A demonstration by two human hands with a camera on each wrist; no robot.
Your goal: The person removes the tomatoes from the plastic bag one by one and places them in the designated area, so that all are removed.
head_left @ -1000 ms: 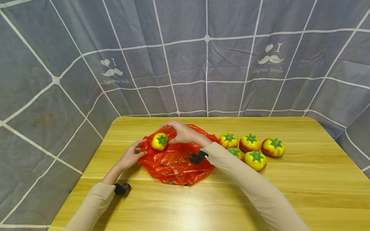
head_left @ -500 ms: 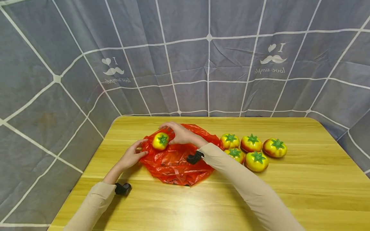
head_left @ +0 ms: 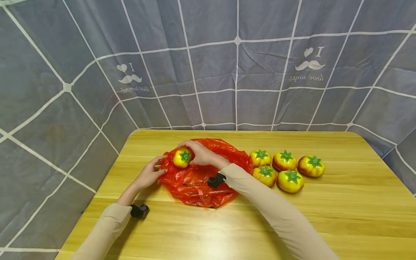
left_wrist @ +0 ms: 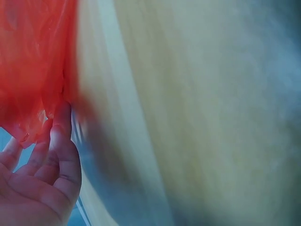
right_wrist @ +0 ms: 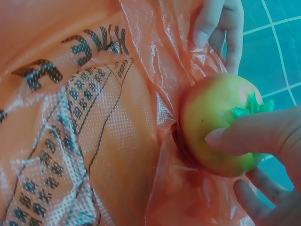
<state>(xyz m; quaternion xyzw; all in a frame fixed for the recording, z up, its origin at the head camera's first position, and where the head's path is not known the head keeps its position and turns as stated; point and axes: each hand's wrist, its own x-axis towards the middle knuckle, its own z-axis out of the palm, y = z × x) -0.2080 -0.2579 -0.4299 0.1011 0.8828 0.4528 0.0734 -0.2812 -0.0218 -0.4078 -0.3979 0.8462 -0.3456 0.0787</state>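
Note:
A yellow-and-red tomato with a green star-shaped leaf top lies on the left part of a crumpled red plastic bag. My right hand holds this tomato from the far right side. In the right wrist view, my thumb presses on the tomato and fingers reach beneath it. My left hand grips the bag's left edge. In the left wrist view, the fingers of that hand meet the thin red bag. Dark printing shows on the bag in the right wrist view.
Right of the bag, several similar tomatoes sit in a loose group on the wooden table. A grey curtain with white lines hangs behind the table and along its sides.
My right hand has moved left and nearer, closing its fingers round the tomato. The left hand stays at the bag's edge. The head view has shifted slightly.

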